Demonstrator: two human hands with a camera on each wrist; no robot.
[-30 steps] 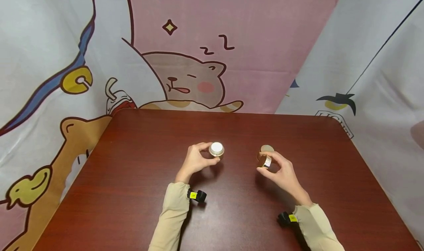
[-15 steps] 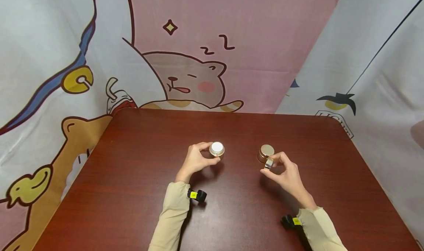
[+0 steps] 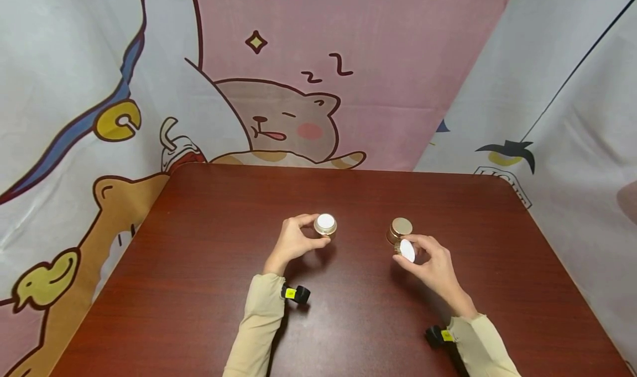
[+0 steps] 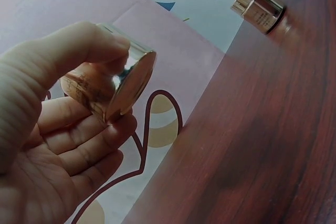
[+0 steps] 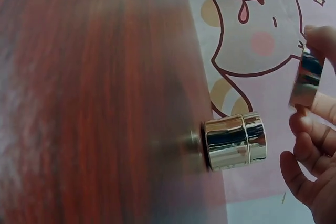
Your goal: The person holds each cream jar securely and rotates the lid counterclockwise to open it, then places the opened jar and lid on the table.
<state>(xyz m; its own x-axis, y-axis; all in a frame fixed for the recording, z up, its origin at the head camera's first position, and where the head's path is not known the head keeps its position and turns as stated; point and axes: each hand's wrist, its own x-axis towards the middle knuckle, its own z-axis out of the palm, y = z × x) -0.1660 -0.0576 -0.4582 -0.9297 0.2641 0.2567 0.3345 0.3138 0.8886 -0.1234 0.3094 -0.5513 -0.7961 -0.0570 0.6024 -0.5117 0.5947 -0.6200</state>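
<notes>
My left hand (image 3: 292, 241) grips a small gold cosmetic jar (image 3: 325, 225) between thumb and fingers, its round white top facing up. The left wrist view shows this gold jar (image 4: 113, 85) held clear of the table, its base tilted toward the camera. My right hand (image 3: 437, 269) pinches a gold jar lid (image 3: 406, 251) by its edge, with the white inner face turned toward the head camera. From the right wrist view, the lid's shiny gold rim (image 5: 307, 80) is seen edge-on. Just behind it, a second gold jar (image 3: 400, 229) stands upright on the table with its lid on.
The dark red-brown wooden table (image 3: 348, 321) has a glossy surface and rounded far corners. Behind it hangs a cartoon-printed cloth (image 3: 388, 78). Small black devices sit at the left wrist (image 3: 296, 294) and right wrist (image 3: 438, 336).
The right hand has shifted slightly right and toward the person, uncovering the standing jar. It has turned the lid so the white inside shows. The left hand and its jar have stayed put.
</notes>
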